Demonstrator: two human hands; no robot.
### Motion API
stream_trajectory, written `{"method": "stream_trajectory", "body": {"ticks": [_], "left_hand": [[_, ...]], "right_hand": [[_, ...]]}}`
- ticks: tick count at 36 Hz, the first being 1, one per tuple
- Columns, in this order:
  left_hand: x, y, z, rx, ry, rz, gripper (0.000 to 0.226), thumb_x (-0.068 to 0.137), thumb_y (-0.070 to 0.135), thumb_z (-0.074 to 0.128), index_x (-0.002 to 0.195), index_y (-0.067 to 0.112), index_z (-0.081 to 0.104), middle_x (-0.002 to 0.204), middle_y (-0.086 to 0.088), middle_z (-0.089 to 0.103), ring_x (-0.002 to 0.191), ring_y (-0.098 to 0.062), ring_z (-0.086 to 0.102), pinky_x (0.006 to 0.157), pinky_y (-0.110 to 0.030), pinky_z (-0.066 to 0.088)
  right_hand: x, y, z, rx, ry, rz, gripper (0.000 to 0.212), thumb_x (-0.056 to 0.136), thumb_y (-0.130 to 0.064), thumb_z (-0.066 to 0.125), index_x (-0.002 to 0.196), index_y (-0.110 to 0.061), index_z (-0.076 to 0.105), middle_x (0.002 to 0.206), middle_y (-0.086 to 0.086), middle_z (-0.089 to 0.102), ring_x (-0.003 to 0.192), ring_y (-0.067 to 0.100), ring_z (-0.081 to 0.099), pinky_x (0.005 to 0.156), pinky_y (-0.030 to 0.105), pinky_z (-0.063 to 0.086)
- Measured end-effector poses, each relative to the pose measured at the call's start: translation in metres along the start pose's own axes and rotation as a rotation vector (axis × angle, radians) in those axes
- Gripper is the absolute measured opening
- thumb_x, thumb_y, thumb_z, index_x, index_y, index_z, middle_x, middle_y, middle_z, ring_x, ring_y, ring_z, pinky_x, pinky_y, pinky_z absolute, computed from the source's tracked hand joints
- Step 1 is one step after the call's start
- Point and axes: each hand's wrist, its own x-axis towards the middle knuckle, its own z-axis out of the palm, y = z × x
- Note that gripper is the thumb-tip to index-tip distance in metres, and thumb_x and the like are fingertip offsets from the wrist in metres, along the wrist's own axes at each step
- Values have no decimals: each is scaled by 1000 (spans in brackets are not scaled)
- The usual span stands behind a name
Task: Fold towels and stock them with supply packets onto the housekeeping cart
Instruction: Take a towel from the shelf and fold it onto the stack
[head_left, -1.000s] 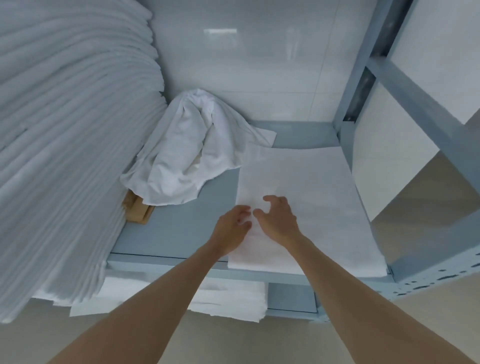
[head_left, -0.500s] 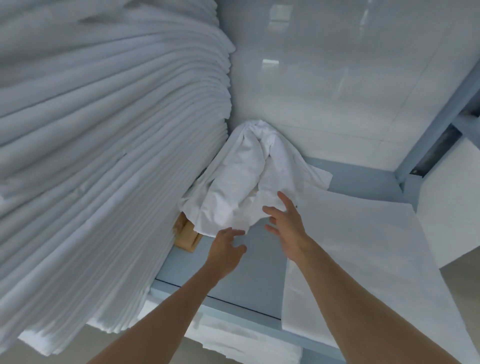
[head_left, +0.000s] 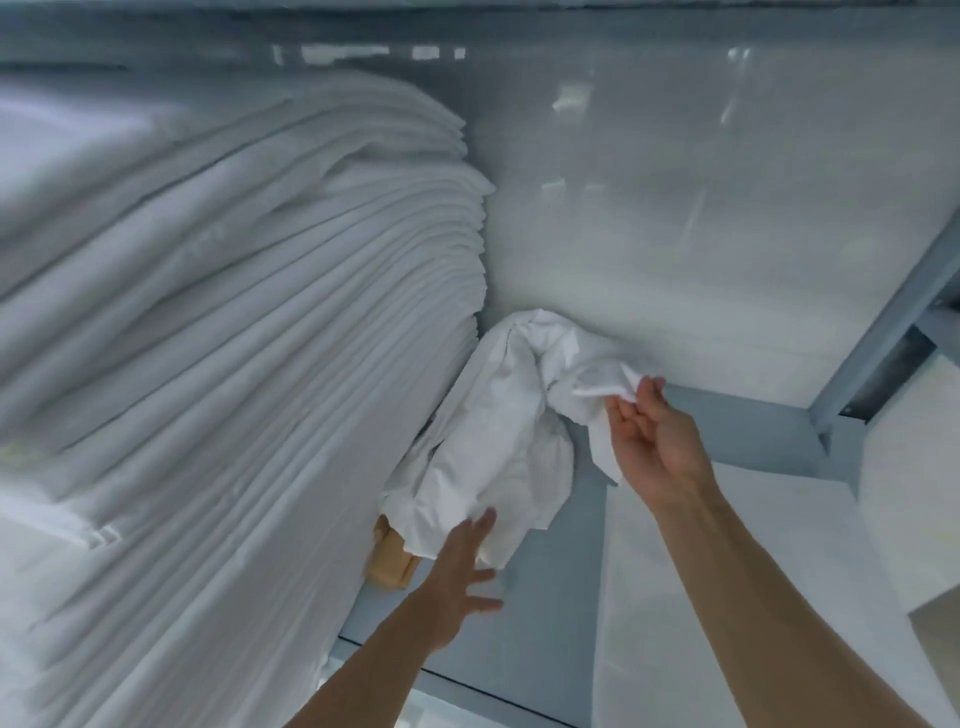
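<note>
We judge our right hand (head_left: 654, 441) nearer, its fingers pinching the top corner of the crumpled white towel (head_left: 493, 441), whose long axis runs down-left to our left hand's (head_left: 457, 582) spread fingers touching its lower end.

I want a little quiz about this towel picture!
1. True or false: the right hand pinches the crumpled towel.
2. What lies flat on the shelf under the right arm? A) folded towel B) bucket C) broom
3. The left hand has its fingers ____ as it reaches the crumpled towel.

Key: 1 true. 2 A, the folded towel. 3 spread.
</note>
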Motion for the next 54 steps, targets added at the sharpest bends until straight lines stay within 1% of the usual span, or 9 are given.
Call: {"method": "stream_trajectory", "body": {"ticks": [6,10,14,19,28,32,37,44,54], "left_hand": [[-1,3,19,-360,31,-57,94,75,69,66,154,33,29,156,-11,32,115,-44,58,80,-64,56],[-8,-3,38,-527,15,-69,107,68,63,76,155,41,18,161,-15,18,108,-48,65,80,-62,57],[-23,-6,70,-560,22,-91,103,72,57,77,155,35,19,160,-18,17,104,-47,67,80,-59,59],[-61,5,113,-339,-96,-134,89,85,64,61,152,11,34,150,-22,42,96,-33,65,62,-40,59],[-131,-12,156,880,-160,261,83,75,48,82,145,29,41,135,-6,46,110,-30,63,94,-33,54],[-142,-37,138,1017,-208,442,77,80,36,81,145,33,41,143,0,25,96,-5,55,69,3,41],[-150,-64,118,1313,-305,664,85,84,10,70,154,27,25,153,-6,17,118,-21,53,88,-15,46],[-155,-63,109,1161,-20,703,71,89,-9,42,152,22,32,138,-11,48,104,-33,62,93,-42,53],[-140,-15,102,1585,-9,796,60,91,12,54,146,31,39,120,-6,46,73,-30,64,70,-33,50]], "right_hand": [[-54,-72,23,26,-233,-96,30,95,-11,53,79,-14,79,101,6,76,98,16,72,92,32,56],[-106,-105,-3,-86,-263,39,40,103,-8,48,121,27,51,125,51,46,121,58,48,114,45,29],[-136,-101,-39,-441,-305,-104,25,91,-5,64,73,-12,80,77,8,73,68,19,72,61,27,60],[-172,-94,-47,-881,-591,349,24,84,0,65,75,-21,60,73,-6,56,71,7,55,67,16,46],[-231,-32,-99,-1097,-192,340,19,86,9,61,103,2,68,99,16,72,100,24,68,94,30,53],[-253,-22,-116,-510,114,304,32,79,23,40,83,6,67,95,23,70,97,35,67,82,38,57],[-261,-28,-146,-110,461,245,30,90,13,44,65,-1,54,87,23,60,88,45,60,93,54,49],[-248,-39,-162,-132,591,322,14,91,1,59,99,-4,49,119,25,43,107,45,51,102,60,44],[-226,-29,-161,-434,819,253,45,94,-8,58,137,-6,44,140,23,41,126,42,45,100,54,49]]}}
